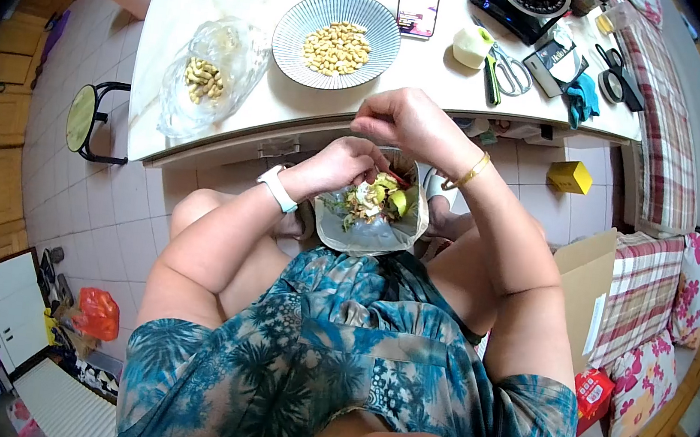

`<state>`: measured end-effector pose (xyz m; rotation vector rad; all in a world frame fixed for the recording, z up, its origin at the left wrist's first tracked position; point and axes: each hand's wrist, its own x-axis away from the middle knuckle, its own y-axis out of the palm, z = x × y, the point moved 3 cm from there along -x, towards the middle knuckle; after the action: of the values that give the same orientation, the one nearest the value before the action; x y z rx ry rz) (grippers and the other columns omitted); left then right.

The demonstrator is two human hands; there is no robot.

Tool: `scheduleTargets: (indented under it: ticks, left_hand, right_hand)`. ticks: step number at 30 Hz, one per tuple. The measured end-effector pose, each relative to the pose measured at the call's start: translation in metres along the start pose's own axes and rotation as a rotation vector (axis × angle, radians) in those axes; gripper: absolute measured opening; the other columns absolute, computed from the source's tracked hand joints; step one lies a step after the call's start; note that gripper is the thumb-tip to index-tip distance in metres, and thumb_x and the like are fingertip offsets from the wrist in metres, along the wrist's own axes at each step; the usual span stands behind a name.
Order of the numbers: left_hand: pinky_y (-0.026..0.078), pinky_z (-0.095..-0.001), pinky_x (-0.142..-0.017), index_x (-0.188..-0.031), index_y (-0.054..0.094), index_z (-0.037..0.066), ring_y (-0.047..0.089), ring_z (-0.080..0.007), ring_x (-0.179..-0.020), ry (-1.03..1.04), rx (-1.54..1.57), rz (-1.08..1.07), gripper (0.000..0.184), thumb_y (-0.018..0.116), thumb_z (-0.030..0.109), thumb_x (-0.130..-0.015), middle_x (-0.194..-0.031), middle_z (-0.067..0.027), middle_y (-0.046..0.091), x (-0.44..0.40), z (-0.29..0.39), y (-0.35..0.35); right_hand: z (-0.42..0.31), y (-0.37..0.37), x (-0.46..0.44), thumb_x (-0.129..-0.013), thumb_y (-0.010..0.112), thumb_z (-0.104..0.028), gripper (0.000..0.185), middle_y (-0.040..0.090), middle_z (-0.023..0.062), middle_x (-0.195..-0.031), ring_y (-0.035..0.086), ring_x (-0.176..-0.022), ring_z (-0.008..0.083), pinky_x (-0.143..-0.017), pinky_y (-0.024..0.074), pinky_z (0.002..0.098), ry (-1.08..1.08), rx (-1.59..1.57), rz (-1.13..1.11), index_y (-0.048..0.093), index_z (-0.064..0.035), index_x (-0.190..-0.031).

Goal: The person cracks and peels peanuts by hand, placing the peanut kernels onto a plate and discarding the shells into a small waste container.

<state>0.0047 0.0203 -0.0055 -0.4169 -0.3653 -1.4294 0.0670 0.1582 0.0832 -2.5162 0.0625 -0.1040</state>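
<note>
My left hand (341,166), with a pale watch on the wrist, is over the lined waste bin (361,239) between my knees. Its fingers are curled together, and whatever they may hold is hidden. My right hand (412,125) hangs higher, by the table edge, its fingers bent inward; I cannot make out anything in them. Green peel (387,195) and pale shells fill part of the bin. On the table, a striped bowl (291,26) contains many shelled peanuts (335,48). Left of it lies a clear plastic bag (181,113) with unshelled peanuts (203,81).
Behind the bowl lies a lit phone (419,2). To the right are a peeled fruit (471,47), a green-handled peeler (493,79), scissors (515,76) and a black scale (520,13). A stool (81,119) stands left, an open cardboard box (581,288) right.
</note>
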Motion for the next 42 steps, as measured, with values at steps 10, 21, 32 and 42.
scheduleTargets:
  ticks: [10,21,32,42]
  left_hand:
    - [0.043,-0.0236,-0.061,-0.104,0.067,-0.003,0.052,-0.0069,-0.064,0.02,-0.113,-0.179,0.025,0.045,0.006,-0.097,-0.07,0.0005,0.058,-0.002,-0.012,0.009]
    - [0.053,-0.0378,-0.087,-0.126,0.066,0.007,0.07,-0.0268,-0.087,0.283,-0.551,-0.105,0.035,0.06,0.014,-0.092,-0.097,-0.0186,0.072,0.017,0.006,0.011]
    - [0.053,-0.0328,-0.088,-0.119,0.065,0.001,0.067,-0.0207,-0.095,0.191,-0.32,-0.311,0.031,0.054,0.004,-0.09,-0.104,-0.0116,0.071,0.007,-0.01,0.015]
    - [0.054,-0.0248,-0.069,-0.112,0.066,-0.001,0.067,-0.0127,-0.075,-0.093,0.007,-0.318,0.027,0.044,-0.002,-0.095,-0.092,-0.0088,0.07,0.018,0.008,0.016]
  right_hand:
    - [0.015,0.004,-0.014,-0.096,0.072,-0.024,0.023,0.068,-0.0001,-0.077,0.055,-0.069,0.0051,-0.064,0.0468,0.0228,0.069,-0.455,-0.079,0.075,-0.0008,-0.099]
    - [0.0,-0.005,0.0,-0.093,0.07,-0.016,0.017,0.073,0.0026,-0.079,0.062,-0.073,0.008,-0.071,0.0523,0.0266,0.013,-0.191,-0.203,0.077,-0.0021,-0.099]
    - [-0.001,-0.01,0.015,-0.092,0.069,-0.015,0.02,0.075,0.0102,-0.085,0.068,-0.075,0.0147,-0.075,0.0557,0.0311,0.013,-0.196,-0.203,0.076,-0.0011,-0.104]
    - [0.001,-0.007,0.018,-0.094,0.069,-0.018,0.021,0.07,0.0077,-0.071,0.063,-0.064,0.0108,-0.063,0.0536,0.0296,0.076,-0.263,-0.228,0.075,0.0011,-0.099]
